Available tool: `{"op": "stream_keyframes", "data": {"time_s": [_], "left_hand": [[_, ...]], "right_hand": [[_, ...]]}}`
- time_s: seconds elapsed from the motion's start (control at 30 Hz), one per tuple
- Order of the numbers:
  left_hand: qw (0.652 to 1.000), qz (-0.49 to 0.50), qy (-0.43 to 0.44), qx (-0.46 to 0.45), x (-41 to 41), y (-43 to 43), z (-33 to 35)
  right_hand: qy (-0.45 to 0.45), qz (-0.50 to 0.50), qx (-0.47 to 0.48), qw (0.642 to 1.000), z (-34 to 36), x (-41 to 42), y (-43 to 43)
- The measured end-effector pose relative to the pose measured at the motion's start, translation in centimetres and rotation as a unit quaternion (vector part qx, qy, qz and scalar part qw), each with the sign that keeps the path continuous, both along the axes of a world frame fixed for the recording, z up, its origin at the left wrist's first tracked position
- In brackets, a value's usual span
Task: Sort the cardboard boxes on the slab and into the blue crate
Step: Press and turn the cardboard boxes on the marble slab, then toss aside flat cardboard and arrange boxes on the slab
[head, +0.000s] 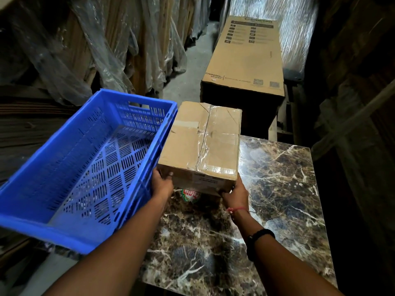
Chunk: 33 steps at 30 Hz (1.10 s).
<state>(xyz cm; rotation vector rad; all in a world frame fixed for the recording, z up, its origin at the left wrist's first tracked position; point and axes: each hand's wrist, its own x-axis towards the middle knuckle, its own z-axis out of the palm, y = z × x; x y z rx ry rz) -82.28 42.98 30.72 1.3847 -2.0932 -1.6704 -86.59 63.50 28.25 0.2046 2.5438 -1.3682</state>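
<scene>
A taped brown cardboard box [203, 144] is held over the dark marble slab [282, 189], beside the empty blue crate [64, 189]. My left hand [162, 184] grips the box's near left corner, thumb on its front face. My right hand [234, 192] grips the near right corner from below. A red, white and green printed label [190, 195] shows under the box's near edge; what it belongs to is hidden. The crate sits tilted at the slab's left side, partly overhanging it.
A long Crompton cardboard carton [248, 58] stands beyond the slab. Plastic-wrapped sheets [106, 50] line the left side, a wrapped stack [295, 28] the far right. A narrow concrete aisle [188, 77] runs between them. Dark stacked material flanks the right.
</scene>
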Motion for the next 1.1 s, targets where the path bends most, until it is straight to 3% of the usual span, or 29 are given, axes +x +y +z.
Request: {"op": "stream_keyframes", "data": {"time_s": [0.13,0.27,0.4,0.57,0.73,0.87,1.1], "left_hand": [[1.0,-0.001,-0.022,0.001,2.0,1.5,-0.2],[0.993,-0.099,-0.037,-0.058,5.8,3.3,-0.7],[0.977,-0.182,-0.027,-0.104,11.0,4.4,-0.8],[0.975,-0.196,0.028,-0.102,17.5,4.3,-0.8],[0.98,-0.134,0.066,-0.132,24.8,3.5,-1.1],[0.989,-0.075,0.024,-0.127,32.5,1.7,-2.0],[0.989,0.125,-0.007,-0.072,50.7,-1.0,-2.9]], "right_hand": [[-0.077,0.019,0.099,0.992,0.5,2.5,0.7],[0.002,0.154,0.236,0.96,0.2,5.4,1.6],[0.051,0.214,0.242,0.945,0.6,7.9,1.2],[0.076,0.251,0.237,0.935,1.4,11.4,0.3],[0.113,0.31,0.234,0.914,1.3,15.8,-1.0],[0.138,0.349,0.228,0.899,1.8,21.5,-3.4],[0.142,0.462,0.207,0.851,2.2,35.4,-9.0]]}}
